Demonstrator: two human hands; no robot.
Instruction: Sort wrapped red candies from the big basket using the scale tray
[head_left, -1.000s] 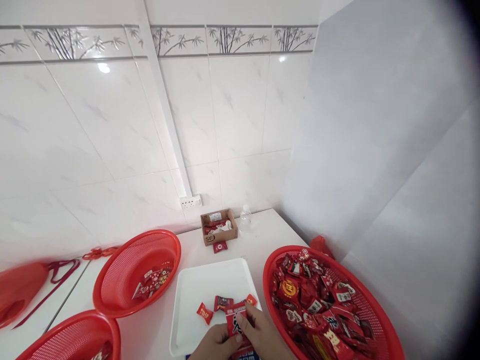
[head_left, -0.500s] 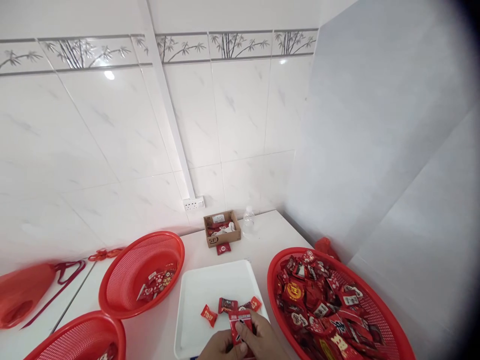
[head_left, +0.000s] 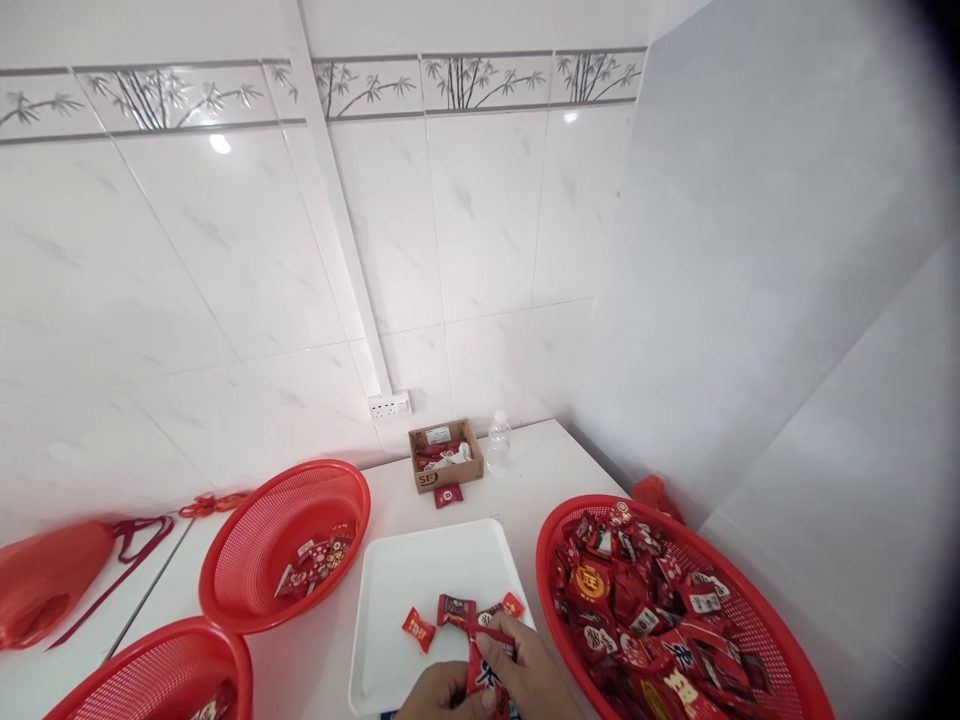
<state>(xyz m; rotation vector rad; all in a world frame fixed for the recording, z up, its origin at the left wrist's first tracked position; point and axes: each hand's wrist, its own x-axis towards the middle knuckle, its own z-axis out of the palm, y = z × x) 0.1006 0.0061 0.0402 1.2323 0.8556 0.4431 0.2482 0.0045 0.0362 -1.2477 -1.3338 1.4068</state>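
Note:
At the bottom edge, my left hand [head_left: 439,695] and my right hand [head_left: 525,675] are both closed on one red candy packet [head_left: 480,672], held over the near edge of a white tray [head_left: 409,585]. Three small red wrapped candies [head_left: 456,610] lie on the tray just beyond my fingers. Right of my hands, a large red mesh basket [head_left: 780,640] is heaped with red candy packets. My wrists run out of view.
A red basket [head_left: 247,560] at left holds a few candies, and another red basket [head_left: 150,665] shows at the bottom left. A small cardboard box [head_left: 444,455], a clear bottle [head_left: 498,440] and a loose candy [head_left: 448,495] sit by the tiled wall. A red bag [head_left: 45,585] lies far left.
My hands and the packet have sunk slightly toward the bottom edge, and less of the packet shows. The view has shifted a little; the baskets and tray stay put.

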